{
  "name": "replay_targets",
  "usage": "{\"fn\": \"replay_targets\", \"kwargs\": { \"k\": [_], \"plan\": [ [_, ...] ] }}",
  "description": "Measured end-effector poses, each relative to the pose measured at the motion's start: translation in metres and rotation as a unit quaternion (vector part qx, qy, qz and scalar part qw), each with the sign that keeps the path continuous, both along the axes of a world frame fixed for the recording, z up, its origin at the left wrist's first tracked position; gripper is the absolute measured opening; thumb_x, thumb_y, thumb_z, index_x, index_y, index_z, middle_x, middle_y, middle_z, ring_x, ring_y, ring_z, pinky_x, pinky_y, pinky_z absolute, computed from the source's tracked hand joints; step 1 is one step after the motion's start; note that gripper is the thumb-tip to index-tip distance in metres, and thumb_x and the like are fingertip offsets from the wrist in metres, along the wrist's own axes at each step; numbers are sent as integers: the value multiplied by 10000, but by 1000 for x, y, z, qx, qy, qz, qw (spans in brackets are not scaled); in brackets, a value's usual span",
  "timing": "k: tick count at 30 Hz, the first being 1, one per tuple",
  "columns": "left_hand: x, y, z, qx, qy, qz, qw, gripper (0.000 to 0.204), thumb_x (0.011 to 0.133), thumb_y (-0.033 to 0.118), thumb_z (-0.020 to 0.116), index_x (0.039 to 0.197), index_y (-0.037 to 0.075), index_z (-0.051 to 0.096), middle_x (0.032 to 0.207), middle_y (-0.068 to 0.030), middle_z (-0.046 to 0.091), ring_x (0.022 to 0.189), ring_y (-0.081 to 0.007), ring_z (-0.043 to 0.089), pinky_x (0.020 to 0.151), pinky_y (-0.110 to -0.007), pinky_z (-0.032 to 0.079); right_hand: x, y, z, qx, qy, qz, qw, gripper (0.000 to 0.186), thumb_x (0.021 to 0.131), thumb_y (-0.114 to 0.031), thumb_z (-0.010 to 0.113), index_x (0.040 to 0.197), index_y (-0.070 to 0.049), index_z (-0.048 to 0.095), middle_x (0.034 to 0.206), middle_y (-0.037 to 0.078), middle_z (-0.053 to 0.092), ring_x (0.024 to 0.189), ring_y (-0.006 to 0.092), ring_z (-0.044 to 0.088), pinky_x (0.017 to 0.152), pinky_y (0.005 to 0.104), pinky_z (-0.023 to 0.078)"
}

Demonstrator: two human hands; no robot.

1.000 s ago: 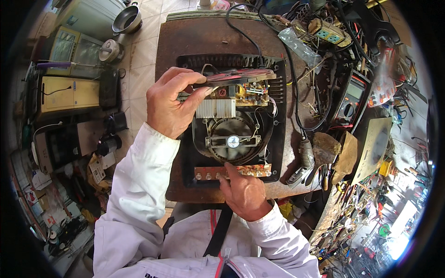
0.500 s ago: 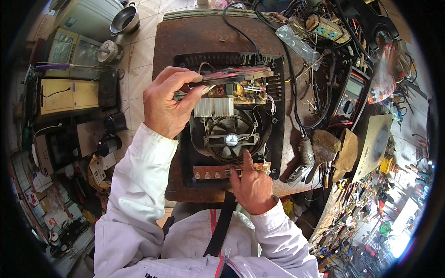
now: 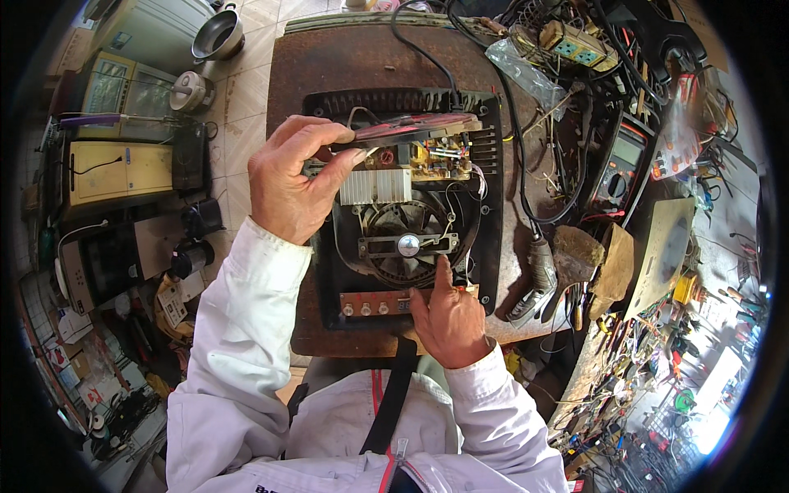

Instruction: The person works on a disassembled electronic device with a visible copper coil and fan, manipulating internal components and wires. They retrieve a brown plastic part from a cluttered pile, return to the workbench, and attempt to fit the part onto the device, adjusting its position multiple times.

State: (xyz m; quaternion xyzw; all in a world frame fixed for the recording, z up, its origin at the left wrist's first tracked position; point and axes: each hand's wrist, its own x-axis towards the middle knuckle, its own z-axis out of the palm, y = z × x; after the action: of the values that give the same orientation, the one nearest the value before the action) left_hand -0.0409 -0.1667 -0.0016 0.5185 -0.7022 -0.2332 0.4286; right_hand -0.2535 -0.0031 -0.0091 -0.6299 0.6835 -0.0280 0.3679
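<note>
An opened black appliance housing (image 3: 490,246) lies before me, with a circuit board (image 3: 440,162), a ribbed aluminium heat sink (image 3: 374,186), a round fan (image 3: 408,222) and a lower button board (image 3: 374,302). My left hand (image 3: 292,177) pinches the near left edge of a round dark-and-red plate (image 3: 411,127), holding it tilted up over the circuit board. My right hand (image 3: 448,316) holds nothing: its index finger is stretched to the lower right rim of the fan, the thumb is by the button board and the other fingers are curled.
The housing rests on a brown wooden table (image 3: 329,57). Cables, a plastic bag (image 3: 526,74), a multimeter (image 3: 620,168), a heat gun or drill-like tool (image 3: 534,287) and scattered tools crowd the right. Appliances (image 3: 107,172) and a steel pot (image 3: 218,33) stand on the left.
My right hand has moved up and right from the button board, its index finger now reaching the fan. My left hand and the held plate have shifted slightly up and left in view.
</note>
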Motion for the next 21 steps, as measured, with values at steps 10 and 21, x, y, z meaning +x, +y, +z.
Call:
{"fn": "replay_targets", "kwargs": {
  "k": [10, 21],
  "plan": [
    [0, -2, 0, 2, 15, -2, 1000, 243, 789, 4, 863, 1002, 25, 750, 949, -93, 732, 787, -185, 700, 695, -299, 567, 15, 6, 30, 193, -429, -59, 881, 414, 1000, -143, 670, 1357, 50, 586, 622, 38, 554, 572, 98, 477, 542, 301, 406],
    [0, -2, 0, -8, 0, -2, 1000, 241, 788, 4, 865, 1000, 23, 752, 949, -94, 735, 786, -188, 701, 700, -298, 558, 19, 23, 18, 142, -345, -20, 928, 388, 965, -212, 699, 1259, 33, 635, 790, 214, 697, 705, 371, 702, 649, 435, 541]
  ]
}}
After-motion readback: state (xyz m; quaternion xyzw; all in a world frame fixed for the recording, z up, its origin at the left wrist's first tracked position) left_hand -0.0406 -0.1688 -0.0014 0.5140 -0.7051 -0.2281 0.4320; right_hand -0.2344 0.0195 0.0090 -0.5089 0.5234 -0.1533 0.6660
